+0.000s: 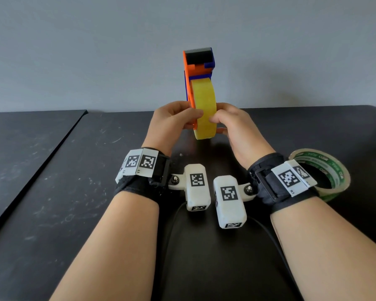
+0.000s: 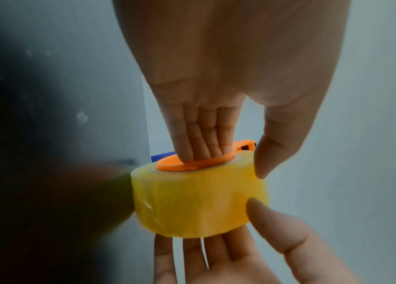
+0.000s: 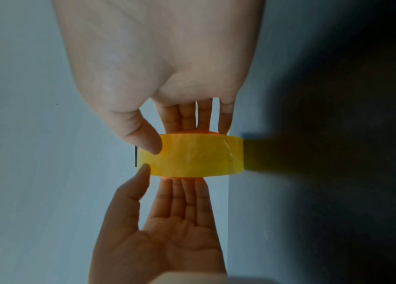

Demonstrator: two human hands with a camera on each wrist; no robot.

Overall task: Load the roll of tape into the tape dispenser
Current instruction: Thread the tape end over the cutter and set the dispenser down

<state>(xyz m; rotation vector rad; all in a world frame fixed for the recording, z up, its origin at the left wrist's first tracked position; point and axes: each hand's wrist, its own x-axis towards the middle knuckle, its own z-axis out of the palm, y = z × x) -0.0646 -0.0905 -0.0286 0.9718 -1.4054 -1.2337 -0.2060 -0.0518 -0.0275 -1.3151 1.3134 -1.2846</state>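
Observation:
The orange and blue tape dispenser (image 1: 199, 64) stands upright above the black table, its toothed blade on top. A yellow roll of tape (image 1: 205, 101) sits against its right side. My left hand (image 1: 191, 118) holds the dispenser from the left. In the left wrist view its fingers (image 2: 199, 142) press on the orange round plate (image 2: 180, 166) while the thumb touches the roll (image 2: 199, 203). My right hand (image 1: 217, 124) grips the roll from the right. Its thumb (image 3: 148, 142) lies on the roll's outer face (image 3: 199, 155) and its fingers on the side.
A second roll of clear tape with a green-printed core (image 1: 317, 159) lies flat on the table (image 1: 74, 192) just right of my right wrist. A black board (image 1: 20, 137) covers the table's left part. A grey wall stands behind.

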